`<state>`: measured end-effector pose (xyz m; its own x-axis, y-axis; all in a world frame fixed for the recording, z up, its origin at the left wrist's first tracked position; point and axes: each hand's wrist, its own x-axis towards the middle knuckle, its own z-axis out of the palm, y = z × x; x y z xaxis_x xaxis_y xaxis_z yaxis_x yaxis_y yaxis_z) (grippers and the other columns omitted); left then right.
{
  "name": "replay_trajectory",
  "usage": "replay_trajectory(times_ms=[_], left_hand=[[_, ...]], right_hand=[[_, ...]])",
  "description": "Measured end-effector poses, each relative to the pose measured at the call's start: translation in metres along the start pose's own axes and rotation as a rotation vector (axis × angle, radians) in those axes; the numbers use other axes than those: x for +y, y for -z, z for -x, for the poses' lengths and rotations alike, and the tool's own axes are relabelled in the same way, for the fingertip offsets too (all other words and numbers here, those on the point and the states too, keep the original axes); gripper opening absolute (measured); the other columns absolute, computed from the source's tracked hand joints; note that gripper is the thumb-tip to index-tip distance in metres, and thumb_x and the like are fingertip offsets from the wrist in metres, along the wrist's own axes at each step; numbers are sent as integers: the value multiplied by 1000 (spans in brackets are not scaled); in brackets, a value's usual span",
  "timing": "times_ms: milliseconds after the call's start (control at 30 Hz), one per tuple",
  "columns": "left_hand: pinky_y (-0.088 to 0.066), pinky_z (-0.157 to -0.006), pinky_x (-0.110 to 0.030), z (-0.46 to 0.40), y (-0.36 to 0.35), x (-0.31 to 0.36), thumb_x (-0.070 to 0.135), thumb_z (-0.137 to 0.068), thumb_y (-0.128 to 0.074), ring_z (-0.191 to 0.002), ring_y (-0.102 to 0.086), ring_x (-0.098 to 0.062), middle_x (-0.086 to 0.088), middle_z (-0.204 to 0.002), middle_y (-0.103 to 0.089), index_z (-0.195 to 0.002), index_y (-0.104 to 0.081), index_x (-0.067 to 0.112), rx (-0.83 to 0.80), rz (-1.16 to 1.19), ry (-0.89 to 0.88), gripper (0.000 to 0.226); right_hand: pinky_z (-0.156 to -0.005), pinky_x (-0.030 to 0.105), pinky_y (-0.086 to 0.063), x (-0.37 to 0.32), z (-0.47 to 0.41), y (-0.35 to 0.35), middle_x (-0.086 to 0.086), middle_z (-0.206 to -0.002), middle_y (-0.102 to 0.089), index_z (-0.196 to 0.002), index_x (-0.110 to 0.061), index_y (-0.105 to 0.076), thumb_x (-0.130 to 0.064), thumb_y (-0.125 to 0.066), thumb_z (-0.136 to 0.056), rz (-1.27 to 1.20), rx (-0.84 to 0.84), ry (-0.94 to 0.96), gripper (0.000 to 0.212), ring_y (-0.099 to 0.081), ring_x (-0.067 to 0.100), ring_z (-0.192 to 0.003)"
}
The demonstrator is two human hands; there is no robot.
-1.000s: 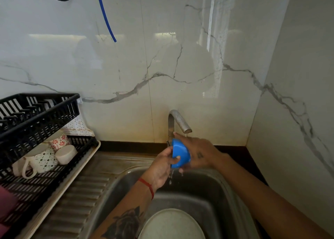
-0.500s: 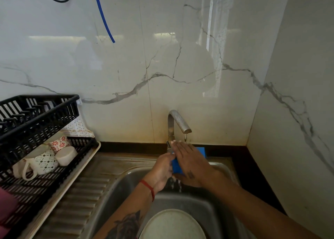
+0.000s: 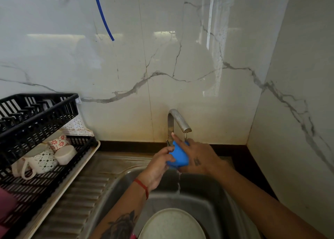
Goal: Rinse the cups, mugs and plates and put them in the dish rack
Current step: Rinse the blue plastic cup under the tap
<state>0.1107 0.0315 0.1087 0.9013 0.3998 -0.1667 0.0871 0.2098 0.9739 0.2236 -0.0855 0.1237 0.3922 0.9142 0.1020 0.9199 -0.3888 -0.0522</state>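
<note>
Turned since half a second back: blue cup [image 3: 178, 156] now showing more of its rounded side, where only a sliver peeked out behind the right hand [image 3: 197, 157]. Same spot otherwise, just under the tap [image 3: 179, 121], over the sink [image 3: 224, 199]. Gripped from the left by the left hand [image 3: 157, 166], fingers curled round its wall; cradled on the other side by the right hand, fingers wrapped along and over it, one fingertip poking up toward the spout. Thin stream of water falling off the cup's underside into the basin. Rubbing or merely turning, impossible to say from one view.

As for progress, probably somewhere past the middle on cups and not begun on plates. Already lying in the lower tier of the black dish rack [image 3: 36, 112]: a red-flowered cup [image 3: 58, 142], a dark-patterned mug [image 3: 42, 162], a plain white cup [image 3: 66, 154], perhaps another pale mug at the far left, partly hidden by the mesh. Upper tier apparently bare of plates. Left to do: finishing this rinse, carrying the blue cup to the rack, then the pale plate [image 3: 171, 224] waiting in the basin bottom. Anything beneath that plate, not visible.
</note>
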Motion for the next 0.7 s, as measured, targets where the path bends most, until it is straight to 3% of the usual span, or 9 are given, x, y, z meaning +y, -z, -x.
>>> replay_trajectory(times_ms=[100, 167, 333, 467, 567, 700], left_hand=[[-52, -77, -29, -2, -1, 3, 14, -96, -50, -103, -65, -20, -4, -113, -67, -115, -62, 19, -11, 7, 29, 23], [-53, -78, -30, -1, 1, -2, 15, -96, -51, -100, -67, -18, -1, -108, -71, -113, -64, 20, -7, 21, 30, 22], [-51, -77, -27, 4, 6, -11, 14, -90, -57, -98, -67, -14, -1, -105, -72, -114, -62, 17, -45, 59, -56, 25], [-48, -84, -29, 6, 3, -6, 17, -91, -58, -100, -66, -11, 3, -105, -71, -113, -61, 18, -77, -44, -127, 22], [-45, -92, -30, 6, 5, -4, 38, -93, -52, -106, -64, -12, 2, -112, -69, -115, -63, 18, -38, -133, -128, 32], [-50, -89, -32, 2, 2, -7, 31, -98, -48, -106, -66, -18, -2, -115, -69, -120, -62, 20, -37, -75, -30, 28]], right_hand=[[-115, 40, -22, -17, 3, -19, 9, -156, -15, -152, -18, 8, -43, -68, -82, 67, 76, 34, 107, -26, 26, -140], [-117, 39, -19, -16, 4, -16, 6, -159, -12, -152, -16, 6, -42, -71, -80, 7, 39, 80, 108, -21, 23, -143], [-110, 44, -34, 9, 3, 17, -2, -154, -28, -153, -28, -4, -49, -76, -74, -387, -106, 27, 108, -38, 17, -133], [-104, 36, -39, 19, 6, 22, -3, -148, -37, -151, -27, -10, -51, -76, -72, -432, -138, -29, 106, -46, 15, -122], [-101, 34, -41, 16, 8, 13, 2, -143, -42, -150, -22, -12, -54, -75, -72, -278, -86, -79, 105, -50, 15, -116], [-113, 47, -23, -5, 5, -10, 2, -159, -10, -152, -26, 7, -41, -74, -77, 38, 64, 59, 111, -20, 27, -142]])
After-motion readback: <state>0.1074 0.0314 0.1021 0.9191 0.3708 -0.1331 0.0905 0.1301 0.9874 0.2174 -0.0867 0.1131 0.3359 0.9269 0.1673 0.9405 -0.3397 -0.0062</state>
